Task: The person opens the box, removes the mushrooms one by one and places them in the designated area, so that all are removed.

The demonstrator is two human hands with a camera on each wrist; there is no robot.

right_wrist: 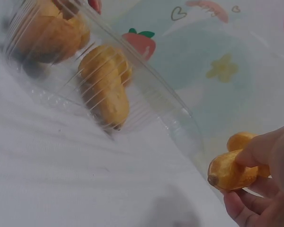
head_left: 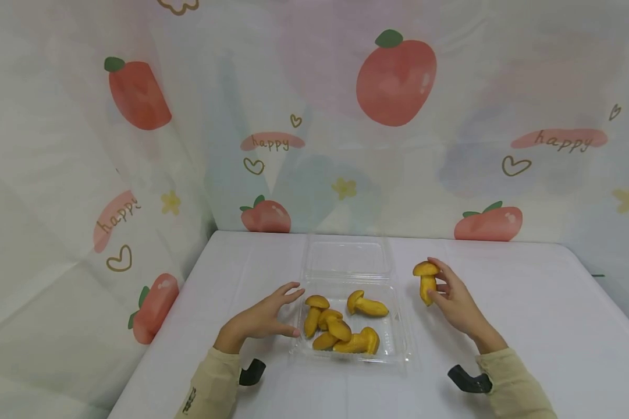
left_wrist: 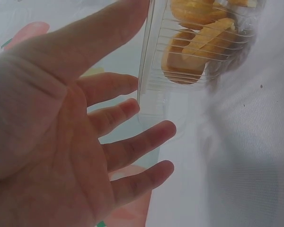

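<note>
A clear plastic clamshell box [head_left: 393,343] lies with its lid laid back, holding several yellow-brown mushrooms [head_left: 366,305]. My left hand [head_left: 262,314] is spread at the box's left side, its fingertips right at the rim. In the left wrist view the left hand's fingers [left_wrist: 137,146] are apart and hold nothing. To the right of the box, my right hand [head_left: 452,299] pinches one mushroom [head_left: 426,271] with the cap up. The right wrist view shows this mushroom's stem [right_wrist: 229,172] between thumb and fingers.
The box's transparent lid [head_left: 348,258] points toward the back of the white table [head_left: 272,384]. Behind and at the left hangs a pale cloth [head_left: 314,75] printed with fruit. A black curved piece [head_left: 468,381] sits by each wrist.
</note>
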